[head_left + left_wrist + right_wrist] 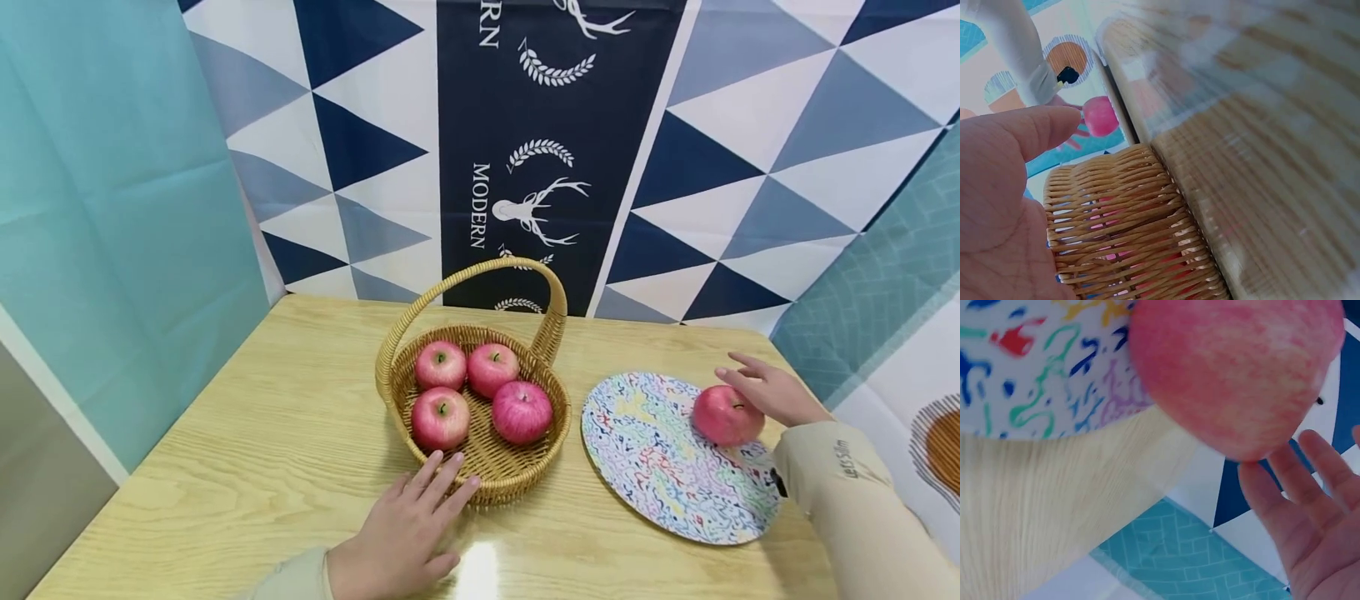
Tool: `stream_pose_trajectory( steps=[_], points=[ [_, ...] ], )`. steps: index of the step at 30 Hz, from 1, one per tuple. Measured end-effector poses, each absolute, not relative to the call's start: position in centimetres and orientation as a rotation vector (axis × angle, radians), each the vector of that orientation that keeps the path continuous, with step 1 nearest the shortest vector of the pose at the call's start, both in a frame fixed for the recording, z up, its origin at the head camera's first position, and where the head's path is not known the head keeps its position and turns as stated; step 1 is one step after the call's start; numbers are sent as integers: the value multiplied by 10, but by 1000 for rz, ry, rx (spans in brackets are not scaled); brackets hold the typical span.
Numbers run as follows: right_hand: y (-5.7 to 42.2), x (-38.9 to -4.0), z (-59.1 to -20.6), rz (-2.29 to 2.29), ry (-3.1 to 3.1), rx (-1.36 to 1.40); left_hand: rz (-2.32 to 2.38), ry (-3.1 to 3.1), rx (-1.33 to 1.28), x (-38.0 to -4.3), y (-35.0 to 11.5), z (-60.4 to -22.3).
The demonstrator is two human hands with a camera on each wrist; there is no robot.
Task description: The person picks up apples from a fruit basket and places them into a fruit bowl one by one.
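My left hand (408, 527) rests its spread, straight fingers at the near rim of a wicker basket (504, 492). In the left wrist view, the thumb (1047, 128) stretches out over the woven side (1122, 219). Several pink-red apples, such as the near-left apple (440, 418), lie inside the basket. To the right, another apple (726, 415) is at the right part of a round, colour-speckled board (652, 475). My right hand (780, 390) reaches beside that apple with extended fingers. In the right wrist view, the fingertips (1251, 472) are right at the apple's surface, not wrapped around it.
All of this stands on a light wooden table (247, 417). The basket's tall arched handle (450, 287) rises over the apples. Behind the table hangs a patterned cloth (375, 150) with triangles and deer heads; a teal cloth (120, 208) hangs at the left.
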State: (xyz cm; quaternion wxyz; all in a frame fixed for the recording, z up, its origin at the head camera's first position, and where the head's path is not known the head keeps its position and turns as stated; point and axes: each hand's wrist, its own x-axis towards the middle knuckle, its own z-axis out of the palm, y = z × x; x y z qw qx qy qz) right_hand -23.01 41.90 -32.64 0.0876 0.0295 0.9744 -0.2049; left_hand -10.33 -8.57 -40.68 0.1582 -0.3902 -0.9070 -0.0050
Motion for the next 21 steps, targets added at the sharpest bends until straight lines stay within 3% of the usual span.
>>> stream_pose_trajectory(
  steps=[10, 21],
  points=[
    [392, -233, -326, -936, 2976, -29, -38, -2600, -1110, -103, -85, -407],
    [332, -225, -345, -1186, 2960, -464, 19, -2599, -1125, -105, -85, -407]
  ],
)
